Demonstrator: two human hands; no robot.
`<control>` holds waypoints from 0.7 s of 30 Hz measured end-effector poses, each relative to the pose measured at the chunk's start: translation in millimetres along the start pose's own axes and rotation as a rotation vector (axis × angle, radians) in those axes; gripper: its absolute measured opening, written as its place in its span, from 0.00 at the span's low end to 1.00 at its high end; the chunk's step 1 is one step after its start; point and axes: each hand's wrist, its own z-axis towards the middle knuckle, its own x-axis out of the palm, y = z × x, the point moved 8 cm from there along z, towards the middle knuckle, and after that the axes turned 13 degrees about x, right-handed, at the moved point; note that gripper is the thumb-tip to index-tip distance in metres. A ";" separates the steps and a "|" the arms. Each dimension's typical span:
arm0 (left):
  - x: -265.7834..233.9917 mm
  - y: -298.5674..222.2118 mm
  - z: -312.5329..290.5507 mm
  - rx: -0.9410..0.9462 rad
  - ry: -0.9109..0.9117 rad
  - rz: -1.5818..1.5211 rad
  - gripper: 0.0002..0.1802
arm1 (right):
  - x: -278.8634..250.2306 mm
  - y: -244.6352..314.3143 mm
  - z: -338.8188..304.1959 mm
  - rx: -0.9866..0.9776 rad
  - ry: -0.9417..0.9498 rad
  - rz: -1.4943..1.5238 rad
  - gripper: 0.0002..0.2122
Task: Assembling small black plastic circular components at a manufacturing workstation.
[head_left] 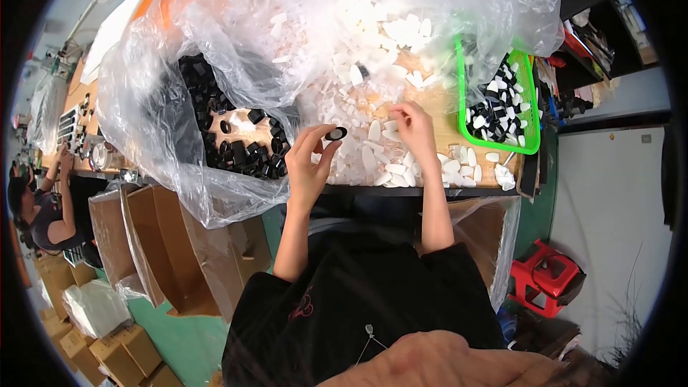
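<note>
Between the thumb and fingers of my left hand [308, 156] is a small black oval part [335, 133] with a pale face. It is raised above the table's front edge. My right hand [416, 131] is to its right, over a spread of white oval pieces [375, 131]. Its fingers are curled together, and whatever may be between them is too small to make out. Left of my left hand, many black parts [247, 152] lie inside an open clear plastic bag [163, 145].
A green basket [532, 111] at the right holds mixed black and white parts. Clear plastic sheeting [494, 0] covers the back of the table. Open cardboard boxes [168, 251] stand below the left edge. A red stool [548, 276] is at lower right. Another person [54, 215] works far left.
</note>
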 end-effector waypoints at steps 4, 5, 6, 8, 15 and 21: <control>5.0 2.0 -2.2 -0.028 0.005 -0.011 0.18 | 25.2 7.5 6.1 -0.156 0.068 -0.119 0.05; 4.5 4.2 -3.5 -0.045 0.001 -0.005 0.18 | 28.2 11.7 5.7 -0.193 0.081 -0.120 0.05; 4.2 6.5 -4.8 -0.062 -0.002 0.000 0.18 | 27.4 12.4 5.4 -0.193 0.081 -0.117 0.05; 2.5 11.9 -6.6 -0.074 0.009 -0.012 0.18 | 24.4 4.8 7.5 -0.065 0.109 -0.103 0.05; 18.2 24.1 -11.1 -0.182 0.005 -0.238 0.16 | 30.8 6.5 -15.4 -0.210 0.104 -0.375 0.06; 35.2 23.1 -14.7 -0.222 0.037 -0.334 0.16 | 26.7 8.1 -8.8 -0.297 -0.100 -0.426 0.07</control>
